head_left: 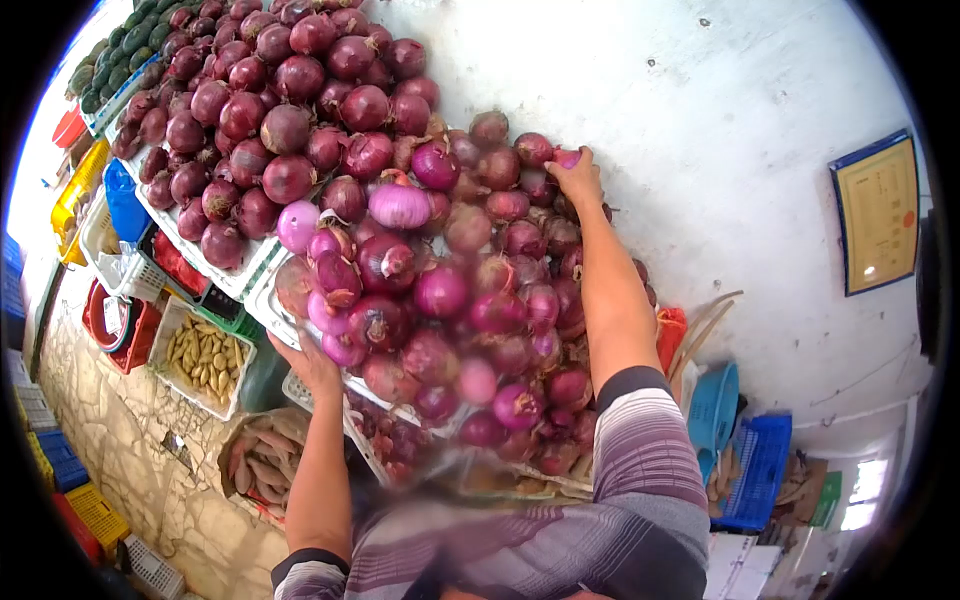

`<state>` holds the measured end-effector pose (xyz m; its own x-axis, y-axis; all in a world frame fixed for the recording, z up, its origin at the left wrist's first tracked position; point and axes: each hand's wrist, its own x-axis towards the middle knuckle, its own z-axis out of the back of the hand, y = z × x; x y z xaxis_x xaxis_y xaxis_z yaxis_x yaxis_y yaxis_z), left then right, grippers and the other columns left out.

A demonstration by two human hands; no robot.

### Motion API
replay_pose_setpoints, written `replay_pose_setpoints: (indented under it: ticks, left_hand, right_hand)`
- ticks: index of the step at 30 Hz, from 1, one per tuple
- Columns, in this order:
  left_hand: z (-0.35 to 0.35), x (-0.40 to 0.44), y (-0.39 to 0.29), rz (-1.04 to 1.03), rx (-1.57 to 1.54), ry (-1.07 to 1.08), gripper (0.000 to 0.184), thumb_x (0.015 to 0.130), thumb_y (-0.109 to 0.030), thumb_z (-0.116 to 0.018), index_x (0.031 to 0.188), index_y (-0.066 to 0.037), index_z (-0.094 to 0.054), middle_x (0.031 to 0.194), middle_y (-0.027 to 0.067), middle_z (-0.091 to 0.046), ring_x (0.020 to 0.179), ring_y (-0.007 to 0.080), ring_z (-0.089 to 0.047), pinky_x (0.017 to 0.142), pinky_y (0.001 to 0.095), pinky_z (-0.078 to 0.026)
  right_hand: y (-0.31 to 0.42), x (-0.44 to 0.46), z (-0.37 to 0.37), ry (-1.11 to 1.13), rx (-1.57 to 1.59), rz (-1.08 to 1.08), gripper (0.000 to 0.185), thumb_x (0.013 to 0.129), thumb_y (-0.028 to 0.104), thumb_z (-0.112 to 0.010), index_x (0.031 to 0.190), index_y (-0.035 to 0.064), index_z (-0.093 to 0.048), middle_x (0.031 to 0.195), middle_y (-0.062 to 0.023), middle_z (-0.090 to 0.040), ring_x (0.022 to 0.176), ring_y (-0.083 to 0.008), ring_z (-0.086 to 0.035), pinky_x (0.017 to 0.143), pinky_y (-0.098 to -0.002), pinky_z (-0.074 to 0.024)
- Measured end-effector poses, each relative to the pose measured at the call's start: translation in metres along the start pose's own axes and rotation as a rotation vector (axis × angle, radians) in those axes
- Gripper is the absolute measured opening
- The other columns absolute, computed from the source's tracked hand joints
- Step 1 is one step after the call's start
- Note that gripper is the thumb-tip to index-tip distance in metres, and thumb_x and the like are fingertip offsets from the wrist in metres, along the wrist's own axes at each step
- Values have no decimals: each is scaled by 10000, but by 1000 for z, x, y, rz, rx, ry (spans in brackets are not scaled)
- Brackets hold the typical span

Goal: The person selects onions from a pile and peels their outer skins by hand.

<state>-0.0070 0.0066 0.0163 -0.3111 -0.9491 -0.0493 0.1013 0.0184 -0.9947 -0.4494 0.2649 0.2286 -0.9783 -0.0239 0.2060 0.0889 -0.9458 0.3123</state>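
A big heap of red onions (440, 290) lies in front of me, some glossy purple and some with dry, loose skins. My right hand (578, 178) reaches to the far side of the heap, by the white wall, with its fingers wrapped round a purple onion (567, 158). My left hand (312, 366) is at the heap's left side, against the edge of a white crate (268, 305); its fingers are partly hidden, and I cannot tell whether they grip the edge. Blurred spots cover part of the middle of the heap.
More red onions (285, 128) are piled at the upper left, with dark green produce (125, 55) beyond. On the left floor stand a basket of yellowish roots (210, 358) and a bag of reddish tubers (268, 462). Blue crates (757, 470) are at right; a framed certificate (877, 213) hangs there.
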Motion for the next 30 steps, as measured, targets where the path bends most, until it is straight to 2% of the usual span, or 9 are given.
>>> replay_pose_setpoints:
  ticks: [5, 8, 13, 15, 18, 21, 24, 27, 30]
  left_hand:
    - [2, -8, -5, 51, -21, 13, 666, 1096, -267, -452, 1607, 25, -140, 1580, 270, -351, 1429, 360, -408, 1179, 399, -303]
    - [-3, -6, 3, 19, 3, -11, 659, 1093, -255, -454, 1609, 16, -147, 1567, 268, -370, 1413, 361, -429, 1170, 401, -315]
    - [-4, -2, 0, 42, -27, -9, 647, 1087, -225, -458, 1608, 14, -158, 1565, 262, -368, 1409, 350, -428, 1168, 400, -318]
    - [-5, 1, 0, 18, -64, -7, 645, 1084, -214, -461, 1609, 12, -161, 1565, 258, -367, 1408, 344, -427, 1168, 399, -318]
    - [-2, -1, 6, 8, -60, -6, 643, 1087, -211, -463, 1599, 37, -162, 1558, 252, -369, 1409, 328, -417, 1174, 387, -304]
    - [-4, -1, 4, 7, -86, 4, 644, 1091, -216, -460, 1592, 54, -159, 1560, 251, -362, 1415, 324, -407, 1180, 384, -294]
    - [-4, 0, 5, -16, -59, 2, 636, 1092, -206, -459, 1594, 50, -163, 1547, 234, -377, 1373, 304, -434, 1161, 371, -315]
    - [-1, 0, 8, -25, -27, 5, 631, 1092, -196, -454, 1598, 43, -163, 1542, 234, -384, 1357, 301, -446, 1153, 362, -322]
    - [-3, 1, 6, 39, -24, -10, 627, 1090, -192, -451, 1597, 40, -164, 1538, 243, -389, 1363, 310, -444, 1154, 360, -318]
  right_hand:
    - [-14, -21, 5, 5, -109, 218, 911, 775, 508, -809, 1501, 120, -418, 1377, -268, -555, 1248, -434, -586, 1036, -488, -485]
    - [2, -46, 24, 84, -21, 306, 901, 781, 501, -816, 1475, 59, -452, 1326, -282, -600, 1244, -424, -594, 1047, -460, -483]
    - [25, -80, 1, 206, 337, 262, 865, 859, 567, -743, 1438, -23, -488, 1375, -279, -593, 1257, -390, -596, 1049, -417, -481]
    - [22, -81, -17, 415, 954, 197, 736, 897, 529, -711, 1372, -12, -563, 1326, -254, -636, 1209, -378, -625, 1035, -441, -485]
    - [12, -59, 8, 224, 314, 282, 601, 917, 473, -687, 1289, 4, -634, 1232, -227, -690, 1169, -368, -650, 1027, -454, -487]
    - [-9, -20, -7, 157, -275, 424, 583, 910, 480, -650, 1285, 34, -653, 1194, -216, -711, 1181, -376, -651, 1132, -625, -332]
    - [2, -16, -9, 355, -541, 408, 708, 883, 541, -676, 1310, -20, -611, 1191, -229, -714, 1157, -412, -657, 1181, -631, -261]
    - [11, -5, -28, 343, -580, 276, 814, 862, 625, -655, 1331, -36, -583, 1222, -229, -706, 1199, -419, -638, 1203, -696, -78]
    - [13, 2, -31, 406, -591, 271, 910, 830, 680, -648, 1339, -69, -563, 1245, -252, -692, 1238, -417, -620, 1214, -678, -68]
